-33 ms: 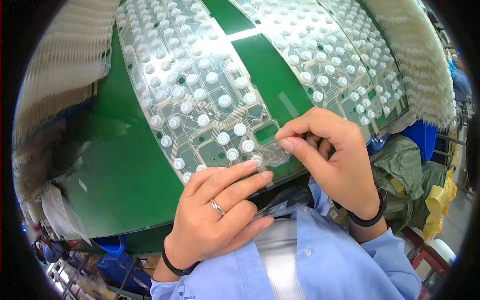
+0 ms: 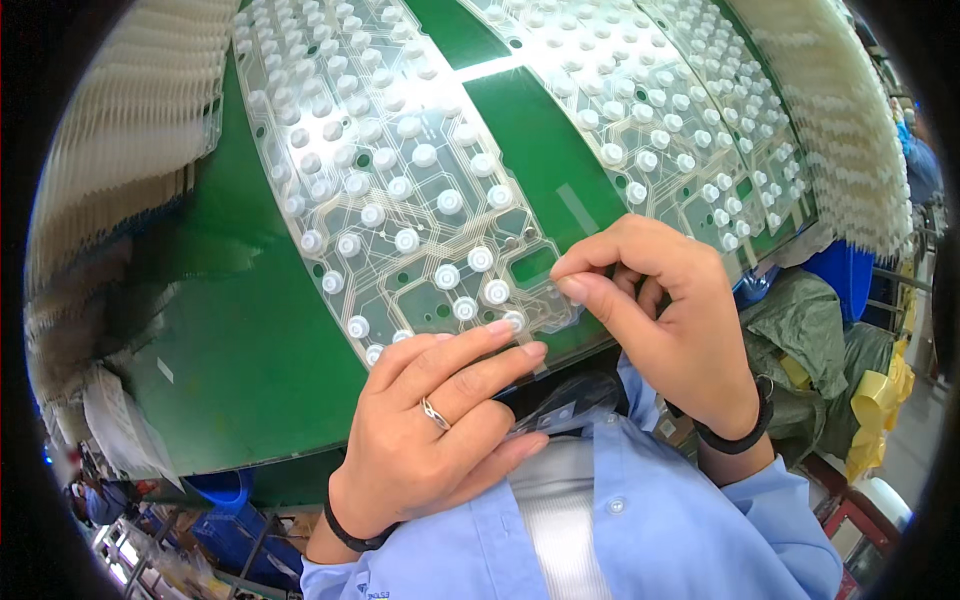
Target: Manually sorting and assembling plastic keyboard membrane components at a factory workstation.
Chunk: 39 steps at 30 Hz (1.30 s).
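Note:
A clear keyboard membrane sheet (image 2: 430,235) with printed traces and rows of white rubber domes lies on the green table (image 2: 240,380) in front of me. My left hand (image 2: 440,420), a ring on one finger, rests with its fingers stretched over the sheet's near edge. Its fingertips touch beside a dome (image 2: 513,320). At the sheet's near right corner, next to a rectangular cut-out, the thumb and index finger of my right hand (image 2: 665,310) are pinched together. What lies between those fingertips is too small to make out.
Further dome-covered membrane sheets (image 2: 640,110) lie to the right. Tall stacks of whitish sheets stand at the far left (image 2: 130,130) and far right (image 2: 850,120). Beyond the table's right edge are a blue bin (image 2: 842,275), a grey-green bag (image 2: 800,325) and yellow material (image 2: 880,400).

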### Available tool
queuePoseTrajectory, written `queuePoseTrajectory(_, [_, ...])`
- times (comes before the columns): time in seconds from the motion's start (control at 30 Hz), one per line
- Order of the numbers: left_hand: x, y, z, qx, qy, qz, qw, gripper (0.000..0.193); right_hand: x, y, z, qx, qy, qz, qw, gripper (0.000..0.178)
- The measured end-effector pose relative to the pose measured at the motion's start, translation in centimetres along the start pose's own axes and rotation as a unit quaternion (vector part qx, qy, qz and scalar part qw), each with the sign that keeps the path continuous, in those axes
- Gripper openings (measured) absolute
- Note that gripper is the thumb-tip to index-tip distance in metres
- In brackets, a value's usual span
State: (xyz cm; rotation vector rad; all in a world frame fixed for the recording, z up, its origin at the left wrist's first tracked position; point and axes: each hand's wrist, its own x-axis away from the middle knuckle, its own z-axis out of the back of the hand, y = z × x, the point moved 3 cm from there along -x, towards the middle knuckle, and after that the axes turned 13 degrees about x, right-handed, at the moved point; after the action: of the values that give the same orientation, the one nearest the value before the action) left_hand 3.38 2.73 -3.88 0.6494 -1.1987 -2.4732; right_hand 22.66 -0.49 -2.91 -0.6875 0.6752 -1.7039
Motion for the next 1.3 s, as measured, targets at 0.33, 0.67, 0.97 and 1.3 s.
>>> queuePoseTrajectory(0.33, [0.0, -0.1, 0.0, 0.0, -0.002, -0.001, 1.0, 0.032, 0.0, 0.1, -0.1, 0.009, -0.004, 0.012, 1.0, 0.008])
queuePoseTrajectory(0.67, [0.0, 0.3, -0.3, -0.059, -0.024, 0.004, 0.998, 0.033, 0.2, 0.3, -0.1, -0.011, -0.013, 0.028, 0.999, 0.015])
queuePoseTrajectory(0.97, [0.0, 0.3, -0.4, -0.051, -0.018, 0.005, 0.999, 0.033, 0.9, -0.7, -0.2, 0.102, 0.016, 0.09, 0.991, 0.04])
queuePoseTrajectory(1.3, [1.3, 1.6, 2.9, -0.043, 0.037, 0.019, 0.998, 0.029, 1.9, 1.9, 6.9, 0.275, 0.048, 0.174, 0.945, 0.087])
